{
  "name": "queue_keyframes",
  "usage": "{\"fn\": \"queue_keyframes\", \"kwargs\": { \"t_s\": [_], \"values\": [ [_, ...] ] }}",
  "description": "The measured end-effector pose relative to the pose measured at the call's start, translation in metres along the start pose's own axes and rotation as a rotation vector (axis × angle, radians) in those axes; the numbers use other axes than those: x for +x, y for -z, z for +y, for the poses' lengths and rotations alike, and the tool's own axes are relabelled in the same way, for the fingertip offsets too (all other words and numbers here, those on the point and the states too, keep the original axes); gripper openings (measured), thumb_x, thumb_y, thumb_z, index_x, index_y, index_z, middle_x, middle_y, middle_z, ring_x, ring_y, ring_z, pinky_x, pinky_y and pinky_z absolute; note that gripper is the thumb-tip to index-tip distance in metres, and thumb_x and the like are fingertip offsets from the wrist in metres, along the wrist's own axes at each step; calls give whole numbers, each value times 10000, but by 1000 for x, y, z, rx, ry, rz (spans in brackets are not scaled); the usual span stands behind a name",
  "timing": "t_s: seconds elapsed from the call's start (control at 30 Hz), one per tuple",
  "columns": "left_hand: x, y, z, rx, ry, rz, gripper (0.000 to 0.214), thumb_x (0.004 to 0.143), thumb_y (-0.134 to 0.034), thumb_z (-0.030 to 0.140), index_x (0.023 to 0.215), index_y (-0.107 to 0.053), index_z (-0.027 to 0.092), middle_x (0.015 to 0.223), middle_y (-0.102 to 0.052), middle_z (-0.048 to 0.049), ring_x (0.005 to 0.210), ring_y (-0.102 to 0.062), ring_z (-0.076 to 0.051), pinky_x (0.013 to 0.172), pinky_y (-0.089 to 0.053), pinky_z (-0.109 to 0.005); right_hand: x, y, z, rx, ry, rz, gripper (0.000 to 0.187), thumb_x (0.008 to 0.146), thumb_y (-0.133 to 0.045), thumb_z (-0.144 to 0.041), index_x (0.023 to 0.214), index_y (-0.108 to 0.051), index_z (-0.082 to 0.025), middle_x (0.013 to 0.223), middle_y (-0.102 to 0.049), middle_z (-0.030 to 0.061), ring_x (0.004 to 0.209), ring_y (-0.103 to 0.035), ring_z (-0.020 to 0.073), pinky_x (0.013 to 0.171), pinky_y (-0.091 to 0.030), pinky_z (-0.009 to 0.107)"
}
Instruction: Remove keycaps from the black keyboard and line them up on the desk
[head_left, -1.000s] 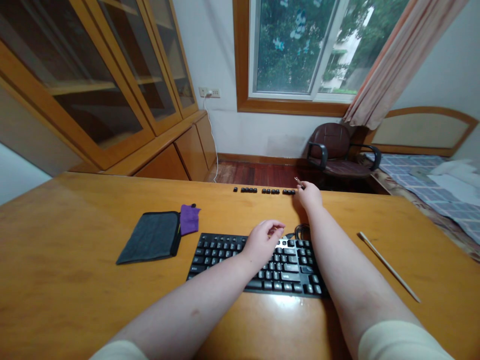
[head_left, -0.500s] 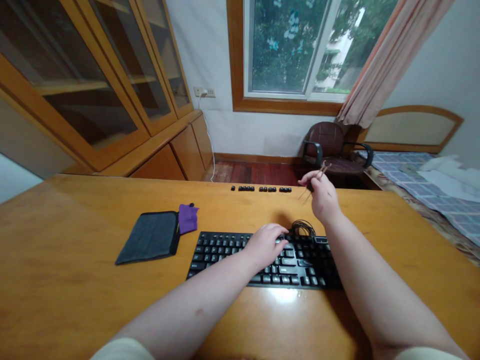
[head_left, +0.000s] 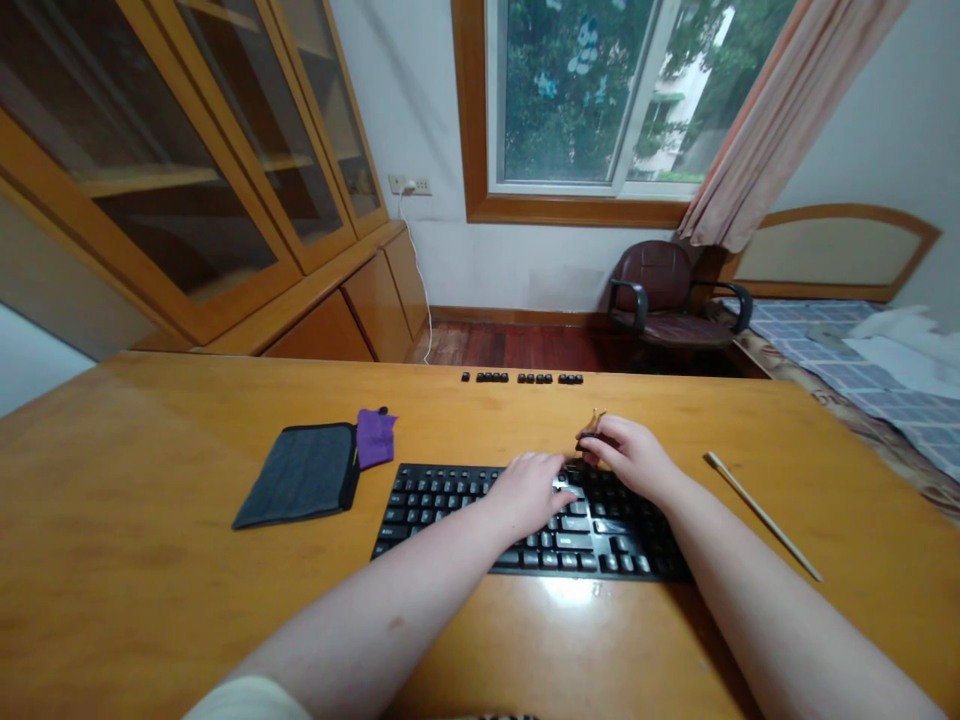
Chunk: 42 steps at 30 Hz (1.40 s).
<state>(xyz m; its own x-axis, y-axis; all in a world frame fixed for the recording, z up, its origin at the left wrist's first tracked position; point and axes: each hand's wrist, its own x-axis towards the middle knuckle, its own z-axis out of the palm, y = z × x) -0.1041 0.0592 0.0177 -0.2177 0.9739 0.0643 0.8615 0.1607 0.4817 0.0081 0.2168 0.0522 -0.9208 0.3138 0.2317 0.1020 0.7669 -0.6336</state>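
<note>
A black keyboard [head_left: 457, 510] lies on the wooden desk [head_left: 150, 600] in front of me. My left hand [head_left: 529, 492] rests on its middle keys with the fingers curled down onto them. My right hand [head_left: 630, 455] is at the keyboard's upper right, pinched on a small thin metal tool [head_left: 592, 422] whose tip points at the top key row. A row of removed black keycaps [head_left: 523, 378] lines the desk's far edge.
A dark grey pouch [head_left: 300, 474] with a purple cloth [head_left: 375, 437] lies left of the keyboard. A thin wooden stick [head_left: 761, 515] lies to the right. Beyond the desk stand a brown armchair [head_left: 664, 300], a bed and wooden cabinets.
My right hand drew back from the keycap row at the far edge, lifted with the tool, then came down to the keyboard's top right. My left hand settled onto the keys.
</note>
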Motion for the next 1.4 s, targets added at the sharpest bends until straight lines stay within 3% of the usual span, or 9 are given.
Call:
{"fn": "queue_keyframes", "kwargs": {
  "t_s": [0.23,0.5,0.9,1.4],
  "values": [
    [4,10,-10,-85,41,-61,473,732,-633,420,1138,-545,196,1102,-616,-77,1028,-557,-241,896,-427,-346,-3,-1,-5,58,-70,-15,204,843,-501,-344,740,-588,-191,675,-614,25,658,-588,160,642,-449,280],
    [-3,29,-1,64,143,-146,405,739,-627,387,1096,-573,203,1043,-638,-79,976,-583,-265,856,-451,-367,-1,-9,-18,30,-81,27,205,838,-500,-314,701,-580,-185,664,-614,29,675,-585,164,660,-441,283],
    [-1,10,0,77,96,0,259,825,-523,370,985,-609,185,944,-649,-76,911,-589,-228,806,-454,-340,0,-20,-14,-21,-39,21,201,842,-494,-291,691,-576,-188,667,-591,21,657,-556,154,627,-430,273],
    [1,5,-5,48,91,-8,255,818,-522,377,964,-631,197,904,-655,-62,884,-591,-218,789,-454,-324,1,-12,-15,45,131,-176,181,867,-482,-277,782,-613,-186,738,-611,37,726,-569,152,694,-450,275]
  ]
}}
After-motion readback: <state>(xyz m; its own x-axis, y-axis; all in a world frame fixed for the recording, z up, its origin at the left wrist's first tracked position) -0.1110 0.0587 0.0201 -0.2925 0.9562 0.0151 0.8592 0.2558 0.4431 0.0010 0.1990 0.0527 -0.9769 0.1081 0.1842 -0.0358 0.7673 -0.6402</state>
